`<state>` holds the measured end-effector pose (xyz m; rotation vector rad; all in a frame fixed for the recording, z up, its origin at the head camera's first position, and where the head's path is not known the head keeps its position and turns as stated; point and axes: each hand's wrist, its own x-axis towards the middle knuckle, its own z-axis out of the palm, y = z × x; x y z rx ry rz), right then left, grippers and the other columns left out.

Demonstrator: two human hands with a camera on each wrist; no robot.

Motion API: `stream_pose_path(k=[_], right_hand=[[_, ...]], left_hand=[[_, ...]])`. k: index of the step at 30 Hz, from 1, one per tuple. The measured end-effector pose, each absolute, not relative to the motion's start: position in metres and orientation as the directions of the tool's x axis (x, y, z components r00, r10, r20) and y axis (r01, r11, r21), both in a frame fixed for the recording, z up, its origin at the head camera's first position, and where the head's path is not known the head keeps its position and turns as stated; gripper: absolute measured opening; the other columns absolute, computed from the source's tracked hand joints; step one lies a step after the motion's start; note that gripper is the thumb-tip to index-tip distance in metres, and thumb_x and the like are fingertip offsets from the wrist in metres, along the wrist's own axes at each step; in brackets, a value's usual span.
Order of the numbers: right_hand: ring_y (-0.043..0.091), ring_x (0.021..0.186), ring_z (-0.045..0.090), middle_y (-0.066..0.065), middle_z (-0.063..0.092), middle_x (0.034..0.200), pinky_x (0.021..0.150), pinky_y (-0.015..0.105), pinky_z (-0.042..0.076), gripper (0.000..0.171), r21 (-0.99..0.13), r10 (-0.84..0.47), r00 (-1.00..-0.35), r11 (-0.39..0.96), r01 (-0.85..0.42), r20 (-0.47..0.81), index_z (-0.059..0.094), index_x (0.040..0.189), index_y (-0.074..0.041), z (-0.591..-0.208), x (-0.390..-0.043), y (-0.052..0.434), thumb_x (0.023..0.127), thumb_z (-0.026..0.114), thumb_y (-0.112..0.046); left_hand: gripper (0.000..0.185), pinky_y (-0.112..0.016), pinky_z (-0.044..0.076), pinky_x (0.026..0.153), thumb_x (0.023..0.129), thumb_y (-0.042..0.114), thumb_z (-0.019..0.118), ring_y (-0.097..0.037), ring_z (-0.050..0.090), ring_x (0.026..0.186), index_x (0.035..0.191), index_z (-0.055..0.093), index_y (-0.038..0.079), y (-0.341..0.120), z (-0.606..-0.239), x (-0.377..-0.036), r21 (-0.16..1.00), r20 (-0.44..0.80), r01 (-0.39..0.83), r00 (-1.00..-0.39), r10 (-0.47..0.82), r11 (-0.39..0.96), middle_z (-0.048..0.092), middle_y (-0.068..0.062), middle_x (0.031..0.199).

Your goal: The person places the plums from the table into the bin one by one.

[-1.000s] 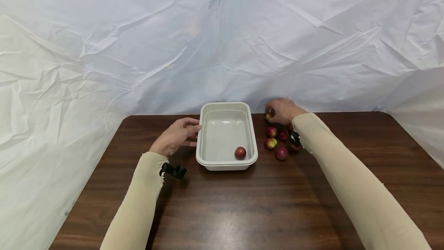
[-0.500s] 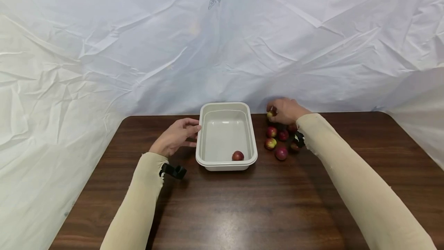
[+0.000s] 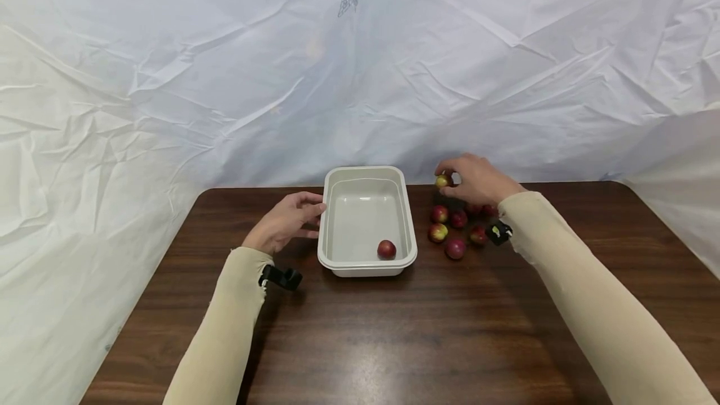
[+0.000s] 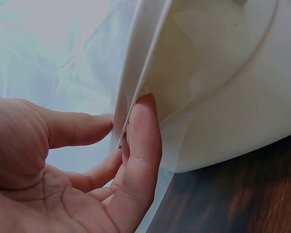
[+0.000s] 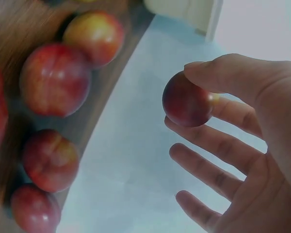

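The right hand [image 3: 475,179] is raised just above the back edge of the desk [image 3: 394,342], at about 1 o'clock from the tub, and pinches a small red-and-yellow plum [image 3: 442,180] between thumb and forefinger. In the right wrist view that plum [image 5: 186,99] sits at the fingertips while the other fingers [image 5: 218,179] spread loosely below it, holding nothing.

Below this hand, at 3 o'clock from the tub, loose plums [image 3: 455,247] lie in a close cluster on the dark wooden desk; 5 show clearly in the head view, and a 6th may be partly hidden under the wrist.

The white plastic tub [image 3: 407,217] stands at the middle back of the desk. 1 red plum [image 3: 386,249] lies inside it, at the near right corner, about 5 o'clock on its floor.

The left hand [image 3: 287,220] rests at 9 o'clock of the tub, with relaxed fingers touching its left wall. In the left wrist view the fingertips [image 4: 143,126] press against the tub's rim [image 4: 136,73], the palm open and gripping nothing.

A creased white sheet [image 3: 225,67] hangs behind the desk.
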<state>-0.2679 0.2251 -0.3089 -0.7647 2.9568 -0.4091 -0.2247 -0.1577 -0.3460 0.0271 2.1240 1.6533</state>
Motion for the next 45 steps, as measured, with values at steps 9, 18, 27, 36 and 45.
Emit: stream_pose_path(k=[9,18,27,36,45], right_hand=[[0.031,0.106,0.060,0.004,0.072,0.102,0.096,0.056,0.047,0.029,-0.253,-0.503,-0.855,0.817,-0.517,0.123,0.070,0.119,-0.009,-0.300,-0.245,0.220,0.092,0.075,-0.019],[0.028,0.112,0.058,0.003,0.071,0.111,0.100,0.056,0.045,0.028,-0.271,-0.520,-0.829,0.784,-0.559,0.208,0.070,0.119,-0.012,-0.295,-0.221,0.209,0.093,0.076,-0.021],[0.030,0.120,0.056,0.003,0.072,0.118,0.104,0.060,0.037,0.035,-0.297,-0.558,-0.786,0.728,-0.618,0.268,0.069,0.127,-0.013,-0.295,-0.204,0.195,0.094,0.075,-0.022],[0.025,0.121,0.053,0.000,0.071,0.119,0.102,0.056,0.034,0.036,-0.353,-0.572,-0.774,0.689,-0.633,0.272,0.069,0.127,-0.014,-0.301,-0.194,0.177,0.093,0.077,-0.023],[0.024,0.119,0.054,-0.001,0.071,0.116,0.105,0.053,0.036,0.035,-0.361,-0.595,-0.755,0.664,-0.655,0.277,0.069,0.125,-0.011,-0.310,-0.192,0.161,0.092,0.076,-0.022]], left_hand=[[0.043,-0.040,0.062,0.089,0.108,0.021,0.054,-0.026,0.063,0.108,0.145,0.046,0.003,-0.157,-0.348,-0.225,0.931,-0.325,-0.249,-0.899,0.293,0.267,0.058,-0.020,0.133],[0.042,-0.039,0.062,0.089,0.108,0.021,0.054,-0.026,0.063,0.107,0.145,0.046,0.003,-0.157,-0.347,-0.225,0.933,-0.322,-0.248,-0.899,0.298,0.260,0.057,-0.022,0.135],[0.043,-0.040,0.062,0.089,0.108,0.022,0.054,-0.028,0.063,0.110,0.146,0.046,0.004,-0.157,-0.346,-0.224,0.930,-0.328,-0.253,-0.899,0.291,0.267,0.057,-0.021,0.135],[0.043,-0.041,0.061,0.090,0.108,0.022,0.054,-0.028,0.063,0.110,0.145,0.046,0.004,-0.159,-0.346,-0.224,0.928,-0.331,-0.256,-0.900,0.285,0.269,0.057,-0.020,0.134],[0.043,-0.040,0.062,0.090,0.108,0.021,0.054,-0.027,0.063,0.109,0.146,0.046,0.003,-0.158,-0.347,-0.225,0.931,-0.326,-0.251,-0.899,0.293,0.264,0.057,-0.022,0.135]])
